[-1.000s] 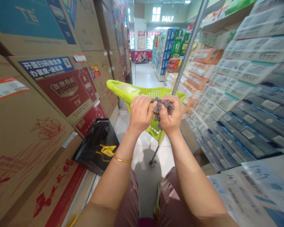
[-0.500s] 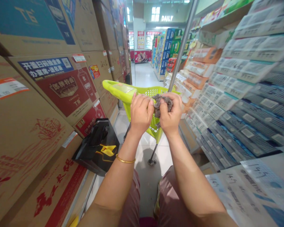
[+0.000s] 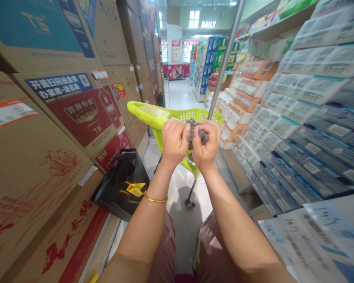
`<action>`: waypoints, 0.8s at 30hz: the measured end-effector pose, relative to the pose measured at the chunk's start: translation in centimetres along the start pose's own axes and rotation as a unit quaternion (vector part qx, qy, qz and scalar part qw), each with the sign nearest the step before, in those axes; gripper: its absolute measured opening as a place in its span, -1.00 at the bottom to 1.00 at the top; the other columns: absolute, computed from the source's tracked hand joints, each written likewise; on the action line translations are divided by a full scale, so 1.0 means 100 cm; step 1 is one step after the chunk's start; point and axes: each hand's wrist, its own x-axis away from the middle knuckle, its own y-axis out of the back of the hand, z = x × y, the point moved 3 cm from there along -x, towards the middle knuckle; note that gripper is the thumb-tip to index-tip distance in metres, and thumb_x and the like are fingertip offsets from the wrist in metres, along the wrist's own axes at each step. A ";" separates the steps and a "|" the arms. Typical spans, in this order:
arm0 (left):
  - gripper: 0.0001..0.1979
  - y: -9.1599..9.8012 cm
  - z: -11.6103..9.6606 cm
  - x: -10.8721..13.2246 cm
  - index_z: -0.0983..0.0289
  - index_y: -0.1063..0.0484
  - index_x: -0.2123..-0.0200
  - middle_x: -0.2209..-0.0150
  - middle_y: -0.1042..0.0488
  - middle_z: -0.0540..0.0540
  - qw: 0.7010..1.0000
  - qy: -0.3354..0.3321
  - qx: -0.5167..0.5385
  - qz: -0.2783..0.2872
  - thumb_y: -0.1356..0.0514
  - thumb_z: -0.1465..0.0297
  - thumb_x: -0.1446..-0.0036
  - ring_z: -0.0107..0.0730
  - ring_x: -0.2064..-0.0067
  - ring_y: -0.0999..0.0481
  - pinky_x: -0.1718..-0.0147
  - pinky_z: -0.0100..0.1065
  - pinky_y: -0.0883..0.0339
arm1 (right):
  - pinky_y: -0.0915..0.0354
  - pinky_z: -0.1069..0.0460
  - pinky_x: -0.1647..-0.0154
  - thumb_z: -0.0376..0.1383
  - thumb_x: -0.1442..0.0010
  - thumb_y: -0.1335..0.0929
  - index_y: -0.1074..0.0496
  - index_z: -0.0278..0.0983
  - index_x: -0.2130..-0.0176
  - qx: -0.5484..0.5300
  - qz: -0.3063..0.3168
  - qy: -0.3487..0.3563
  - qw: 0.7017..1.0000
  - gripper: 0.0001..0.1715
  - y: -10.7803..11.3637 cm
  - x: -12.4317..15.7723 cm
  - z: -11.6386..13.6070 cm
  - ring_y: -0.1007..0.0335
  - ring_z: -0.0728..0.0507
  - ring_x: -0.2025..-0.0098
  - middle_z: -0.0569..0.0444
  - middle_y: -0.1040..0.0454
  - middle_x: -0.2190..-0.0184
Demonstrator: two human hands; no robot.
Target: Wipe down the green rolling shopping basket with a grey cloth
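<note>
Clutching one crumpled grey cloth [image 3: 194, 131] in mid-air, the left hand [image 3: 173, 142] and right hand [image 3: 206, 147] press together, each grip clamped on it, just before one lime-green trolley basket [image 3: 153, 114]. One black bag [image 3: 124, 181] lies left; one gold bangle [image 3: 155, 199] rings the left wrist.

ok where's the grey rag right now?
Head view, centre: the grey rag is bunched between the left hand and right hand, held up just in front of the lime-green trolley basket.
</note>
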 end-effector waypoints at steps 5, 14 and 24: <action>-0.67 0.003 -0.003 -0.001 0.24 -0.31 0.45 0.41 -0.41 0.07 1.000 -0.006 0.023 -0.004 0.10 0.28 -0.29 -0.34 0.24 -0.36 0.12 -0.25 -0.21 | -0.27 -0.12 0.04 -0.25 -0.20 -0.27 -0.30 -0.20 0.25 0.026 -0.010 0.029 0.999 -0.91 0.004 0.001 -0.001 -0.29 -0.10 0.12 0.05 -0.30 0.23; -0.71 0.007 -0.003 -0.001 0.24 -0.35 0.41 0.40 -0.43 0.08 1.000 -0.005 0.030 0.000 0.08 0.33 -0.27 -0.33 0.25 -0.37 0.09 -0.23 -0.22 | -0.25 -0.08 0.06 -0.29 -0.20 -0.24 -0.32 -0.23 0.32 0.047 -0.052 -0.066 0.995 -0.91 0.017 0.002 -0.033 -0.27 -0.09 0.14 0.06 -0.31 0.30; -0.68 0.005 -0.004 0.000 0.24 -0.33 0.46 0.43 -0.41 0.05 0.999 0.006 0.028 -0.019 0.10 0.35 -0.27 -0.36 0.28 -0.37 0.10 -0.25 -0.22 | -0.27 -0.08 0.05 -0.28 -0.15 -0.31 -0.34 -0.20 0.28 -0.002 -0.021 -0.050 0.999 -0.93 -0.003 -0.004 0.021 -0.31 -0.08 0.14 0.08 -0.36 0.26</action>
